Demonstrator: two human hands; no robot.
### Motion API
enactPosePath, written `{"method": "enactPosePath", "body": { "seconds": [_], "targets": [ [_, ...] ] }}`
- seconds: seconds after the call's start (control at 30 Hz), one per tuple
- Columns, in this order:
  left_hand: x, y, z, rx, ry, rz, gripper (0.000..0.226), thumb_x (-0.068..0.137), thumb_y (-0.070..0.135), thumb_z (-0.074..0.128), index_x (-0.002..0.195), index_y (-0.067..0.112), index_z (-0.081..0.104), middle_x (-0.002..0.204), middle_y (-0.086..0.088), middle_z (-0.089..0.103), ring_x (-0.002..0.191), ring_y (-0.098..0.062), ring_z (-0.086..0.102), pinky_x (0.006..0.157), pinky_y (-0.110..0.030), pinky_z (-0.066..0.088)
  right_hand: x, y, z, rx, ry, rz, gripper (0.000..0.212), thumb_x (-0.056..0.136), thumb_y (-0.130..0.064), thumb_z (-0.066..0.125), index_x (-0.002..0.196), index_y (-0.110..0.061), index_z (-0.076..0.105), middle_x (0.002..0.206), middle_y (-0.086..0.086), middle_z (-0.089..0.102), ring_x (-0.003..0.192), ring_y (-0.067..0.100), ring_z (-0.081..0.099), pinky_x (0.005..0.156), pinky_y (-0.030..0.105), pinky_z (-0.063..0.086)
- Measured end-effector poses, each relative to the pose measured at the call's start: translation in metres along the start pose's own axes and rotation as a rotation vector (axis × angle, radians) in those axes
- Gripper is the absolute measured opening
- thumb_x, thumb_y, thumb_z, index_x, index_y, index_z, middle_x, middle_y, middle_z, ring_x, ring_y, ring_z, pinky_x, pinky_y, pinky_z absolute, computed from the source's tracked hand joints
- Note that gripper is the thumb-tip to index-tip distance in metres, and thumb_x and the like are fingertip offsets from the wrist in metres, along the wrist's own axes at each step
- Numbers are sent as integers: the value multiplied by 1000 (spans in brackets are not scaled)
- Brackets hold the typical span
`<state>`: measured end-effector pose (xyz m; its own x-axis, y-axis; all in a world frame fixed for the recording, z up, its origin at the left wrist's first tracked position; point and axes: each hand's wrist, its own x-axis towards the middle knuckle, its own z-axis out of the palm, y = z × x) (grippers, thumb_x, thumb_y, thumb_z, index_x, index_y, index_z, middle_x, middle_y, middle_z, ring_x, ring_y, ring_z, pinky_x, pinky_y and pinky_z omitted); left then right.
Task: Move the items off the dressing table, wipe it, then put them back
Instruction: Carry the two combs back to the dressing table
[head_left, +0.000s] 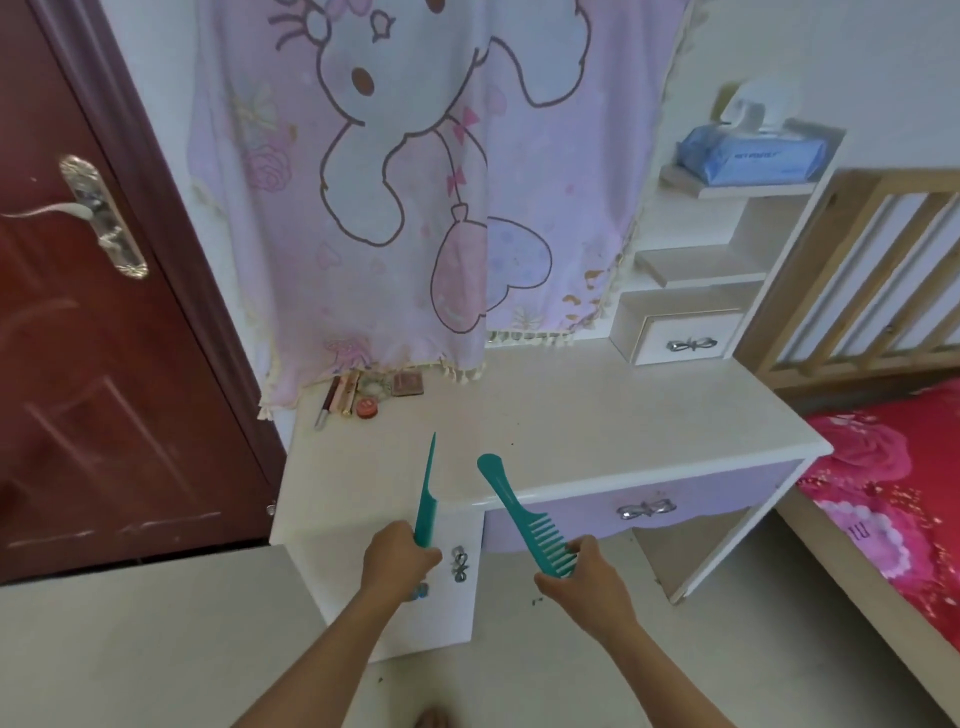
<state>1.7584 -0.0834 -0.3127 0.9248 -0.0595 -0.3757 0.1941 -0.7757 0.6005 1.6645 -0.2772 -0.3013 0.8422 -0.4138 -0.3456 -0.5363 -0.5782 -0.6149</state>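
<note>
The white dressing table (597, 431) stands ahead of me, its mirror covered by a pink cartoon cloth (395, 197). My left hand (397, 561) grips a teal tail comb (427, 493) by its toothed end, the thin tail pointing up over the table's front edge. My right hand (584, 577) holds a teal wide-tooth comb (524, 519) by its teeth, handle slanting up to the left. At the table's back left lie small cosmetics: a pencil (325, 405), slim tubes (349, 397), a round red pot (367, 407) and a brown compact (408, 384).
A dark red door (93, 364) is at the left. Stepped shelves with a small drawer (685, 340) rise on the table's right, a blue tissue pack (753, 153) on top. A wooden bed frame (857, 275) with red bedding (893, 499) stands at right.
</note>
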Motion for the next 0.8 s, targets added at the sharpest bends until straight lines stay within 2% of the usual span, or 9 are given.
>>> {"method": "enactPosePath", "body": {
  "seconds": [0.07, 0.17, 0.3, 0.47, 0.57, 0.8],
  "targets": [
    [32, 12, -3, 3, 8, 2, 15, 77, 20, 64, 81, 9, 54, 79, -4, 61, 68, -18, 62, 59, -23, 46, 27, -8, 0, -11, -9, -6, 38, 75, -31, 65, 95, -20, 35, 79, -8, 55, 60, 6, 52, 47, 16, 36],
    [85, 31, -5, 22, -5, -2, 28, 77, 22, 65, 97, 3, 57, 97, -10, 66, 82, -23, 66, 69, -27, 50, 70, -23, -3, -20, -21, 6, 38, 76, -31, 64, 95, -20, 34, 80, -7, 55, 58, 7, 52, 46, 16, 37],
    [153, 50, -6, 60, -29, -35, 35, 78, 25, 65, 106, 5, 55, 107, -10, 64, 91, -23, 65, 66, -26, 45, 126, -45, -8, -61, -19, 28, 40, 77, -31, 64, 97, -21, 32, 84, -7, 55, 62, 6, 52, 48, 13, 35],
    [213, 65, -7, 140, -15, -85, 37, 80, 27, 61, 109, 6, 55, 109, -10, 63, 94, -25, 63, 70, -28, 47, 178, -67, -6, -78, -11, 78, 42, 76, -33, 65, 98, -22, 31, 82, -8, 55, 60, 2, 52, 46, 12, 33],
    [233, 69, -4, 214, 3, -91, 36, 82, 29, 58, 110, 7, 55, 109, -10, 61, 96, -25, 61, 68, -28, 45, 198, -75, 0, -89, -29, 95, 43, 77, -33, 66, 98, -23, 30, 84, -7, 55, 63, 7, 53, 47, 10, 34],
    [247, 66, 7, 413, 83, -10, 37, 90, 41, 44, 108, 12, 56, 108, -5, 55, 94, -20, 57, 63, -28, 38, 229, -87, 15, -166, -82, 67, 41, 79, -41, 63, 98, -23, 31, 84, -10, 56, 62, 3, 55, 49, 13, 39]
  ]
}}
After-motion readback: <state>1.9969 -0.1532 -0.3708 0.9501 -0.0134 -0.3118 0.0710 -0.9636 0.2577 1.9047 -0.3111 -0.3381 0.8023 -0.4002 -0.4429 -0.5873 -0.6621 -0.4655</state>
